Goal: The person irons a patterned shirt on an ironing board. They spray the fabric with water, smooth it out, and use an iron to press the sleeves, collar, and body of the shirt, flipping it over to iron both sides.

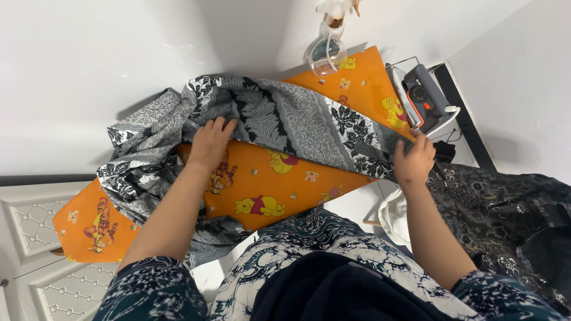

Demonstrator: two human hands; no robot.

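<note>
A grey, black and white patterned cloth lies spread across an ironing board with an orange cartoon-print cover. My left hand rests flat on the cloth near its bunched left part, fingers spread. At the board's near right side, my right hand pinches the cloth's edge. Bunched folds of the same cloth hang over the board's left part.
A clear spray bottle stands at the board's far edge by the white wall. A grey iron sits on the rack at the board's right end. Dark patterned fabric lies heaped at right. A white panelled door is at lower left.
</note>
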